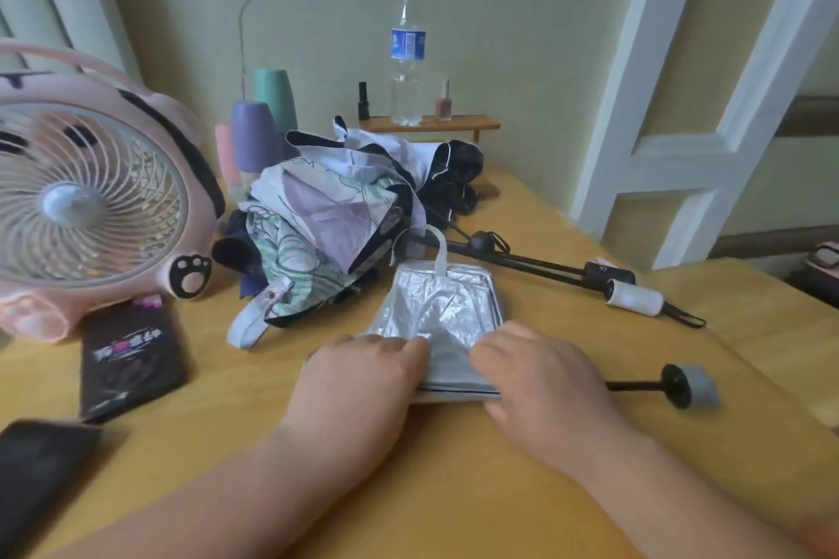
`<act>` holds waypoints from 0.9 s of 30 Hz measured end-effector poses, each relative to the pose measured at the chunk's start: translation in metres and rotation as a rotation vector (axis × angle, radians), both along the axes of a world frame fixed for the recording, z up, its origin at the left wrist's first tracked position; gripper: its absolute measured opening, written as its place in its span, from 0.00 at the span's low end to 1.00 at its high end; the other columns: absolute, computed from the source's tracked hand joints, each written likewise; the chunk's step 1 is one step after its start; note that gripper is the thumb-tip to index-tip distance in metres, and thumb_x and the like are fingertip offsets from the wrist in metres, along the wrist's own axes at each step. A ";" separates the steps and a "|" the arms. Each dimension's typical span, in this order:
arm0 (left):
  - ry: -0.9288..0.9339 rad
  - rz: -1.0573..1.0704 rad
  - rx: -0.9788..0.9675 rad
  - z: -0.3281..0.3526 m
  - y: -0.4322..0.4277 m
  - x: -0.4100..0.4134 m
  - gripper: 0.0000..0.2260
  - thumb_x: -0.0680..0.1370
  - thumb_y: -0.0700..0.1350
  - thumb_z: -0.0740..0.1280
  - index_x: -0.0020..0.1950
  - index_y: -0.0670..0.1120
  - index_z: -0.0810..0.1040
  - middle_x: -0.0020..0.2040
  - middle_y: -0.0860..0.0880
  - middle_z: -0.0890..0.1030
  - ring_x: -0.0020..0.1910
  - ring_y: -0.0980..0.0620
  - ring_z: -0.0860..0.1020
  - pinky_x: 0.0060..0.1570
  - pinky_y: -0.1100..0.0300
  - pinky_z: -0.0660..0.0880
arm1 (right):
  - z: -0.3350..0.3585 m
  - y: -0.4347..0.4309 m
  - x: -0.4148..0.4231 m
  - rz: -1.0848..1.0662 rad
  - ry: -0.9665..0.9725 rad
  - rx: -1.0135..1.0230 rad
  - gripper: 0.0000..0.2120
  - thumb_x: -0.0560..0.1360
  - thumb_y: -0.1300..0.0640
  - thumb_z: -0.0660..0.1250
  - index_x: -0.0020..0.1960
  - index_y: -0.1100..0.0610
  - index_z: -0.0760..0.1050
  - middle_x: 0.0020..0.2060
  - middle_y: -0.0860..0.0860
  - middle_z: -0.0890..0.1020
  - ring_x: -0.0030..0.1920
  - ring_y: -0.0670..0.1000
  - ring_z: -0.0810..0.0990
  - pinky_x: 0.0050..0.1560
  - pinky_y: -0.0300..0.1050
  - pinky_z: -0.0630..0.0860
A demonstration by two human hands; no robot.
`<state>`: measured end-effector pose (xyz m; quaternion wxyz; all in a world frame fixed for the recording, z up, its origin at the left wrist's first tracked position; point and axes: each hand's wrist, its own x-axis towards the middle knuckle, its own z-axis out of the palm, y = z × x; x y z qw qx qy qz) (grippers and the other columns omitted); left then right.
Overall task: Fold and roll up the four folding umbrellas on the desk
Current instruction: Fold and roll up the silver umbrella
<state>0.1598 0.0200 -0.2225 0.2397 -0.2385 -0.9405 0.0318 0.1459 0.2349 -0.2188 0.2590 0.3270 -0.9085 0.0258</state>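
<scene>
Center frame, low: a silver umbrella (436, 318) lies folded flat on the desk (454, 490), canopy pressed into a rough rectangle with the strap loop at its far end. Its black shaft and grey handle (690, 386) stick out to the right. The left hand (363, 372) rests palm down on the near left corner of the canopy, fingers fairly straight and laid on the fabric. The right hand (540, 381) lies the same way on the near right corner, fingers flat on top, thumb down by the folded edge. Neither hand curls round anything.

Just behind the silver canopy sits a loose heap: a pastel floral umbrella (318, 231) in front, a dark and white umbrella (431, 163) behind it, both unfolded and crumpled. Two black shafts run from the heap to the right, ending in a black handle (608, 275) and a white handle (635, 297).

Left edge: pink fan (91, 195), with a black packet (131, 359) in front of it. Behind the heap stand a purple cup (254, 136) and a green cup (274, 98). Upper center: a water bottle (407, 59) stands on a small wooden shelf (431, 123).
</scene>
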 end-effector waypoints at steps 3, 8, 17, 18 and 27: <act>-0.035 0.012 -0.008 0.002 0.002 -0.001 0.11 0.61 0.41 0.67 0.37 0.51 0.68 0.27 0.52 0.73 0.24 0.46 0.75 0.23 0.57 0.70 | -0.001 0.000 0.000 -0.019 0.003 -0.029 0.35 0.47 0.57 0.78 0.39 0.47 0.54 0.31 0.44 0.71 0.35 0.49 0.72 0.30 0.40 0.55; -0.173 0.087 -0.039 0.012 0.005 0.002 0.10 0.73 0.39 0.64 0.46 0.53 0.65 0.41 0.51 0.78 0.41 0.44 0.80 0.40 0.54 0.77 | -0.001 0.000 -0.001 -0.010 0.018 -0.038 0.34 0.47 0.58 0.77 0.39 0.48 0.54 0.30 0.44 0.69 0.36 0.49 0.68 0.30 0.40 0.56; -0.189 0.037 -0.015 0.007 -0.001 -0.002 0.10 0.64 0.42 0.66 0.39 0.53 0.68 0.34 0.53 0.76 0.35 0.47 0.78 0.29 0.55 0.73 | -0.001 -0.001 0.003 -0.029 -0.025 -0.051 0.24 0.53 0.58 0.72 0.36 0.49 0.57 0.33 0.43 0.68 0.38 0.51 0.70 0.36 0.39 0.58; -0.180 0.027 -0.042 0.010 -0.002 -0.002 0.11 0.61 0.43 0.70 0.37 0.53 0.70 0.34 0.54 0.75 0.34 0.47 0.77 0.28 0.56 0.72 | 0.000 -0.001 0.004 -0.045 -0.021 -0.047 0.25 0.53 0.57 0.72 0.36 0.49 0.56 0.34 0.44 0.69 0.37 0.51 0.69 0.37 0.40 0.59; 0.153 -0.152 -0.175 0.101 -0.004 0.007 0.17 0.67 0.48 0.76 0.47 0.48 0.70 0.35 0.49 0.74 0.33 0.43 0.77 0.29 0.54 0.71 | 0.121 -0.001 0.010 -0.175 -0.722 -0.082 0.21 0.70 0.38 0.75 0.34 0.54 0.74 0.27 0.45 0.76 0.29 0.48 0.74 0.32 0.44 0.73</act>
